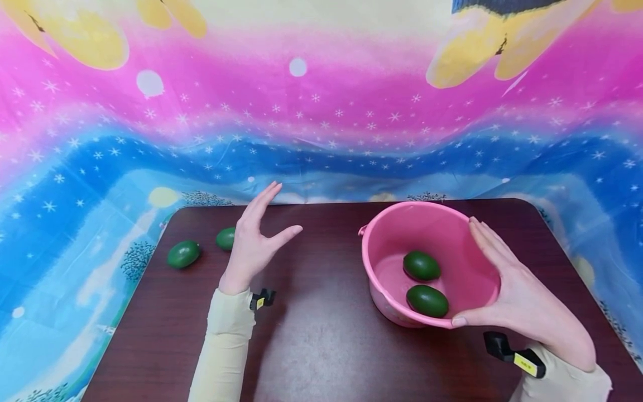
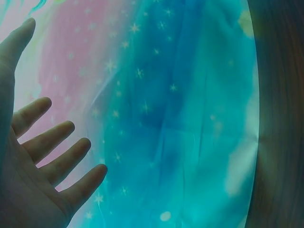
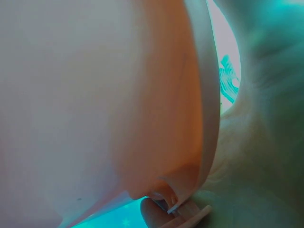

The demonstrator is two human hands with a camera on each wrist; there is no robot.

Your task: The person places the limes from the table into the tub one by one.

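Note:
A pink bucket [image 1: 374, 273] stands on the right half of the table, tilted a little to show its inside. At its bottom lie two dark green avocados, a rear avocado [image 1: 422, 266] and a front avocado [image 1: 427, 301]. My right hand [image 1: 522, 296] grips the bucket's right side, thumb at the front rim and fingers along the far right rim. In the right wrist view, fingertips [image 3: 154, 213] curl by the handle lug. My left hand [image 1: 251, 245] is raised, empty, fingers spread and thumb pointing right. Behind it an avocado [image 1: 225, 239] is partly hidden; another avocado [image 1: 183, 254] lies farther left.
The dark brown table [image 1: 321, 357] has rounded far corners. A patterned cloth [image 1: 321, 123] in pink and blue hangs behind it and along both sides. Black wrist cameras sit at both sleeves. A handle lug [image 1: 362, 230] sticks out at the bucket's left rim.

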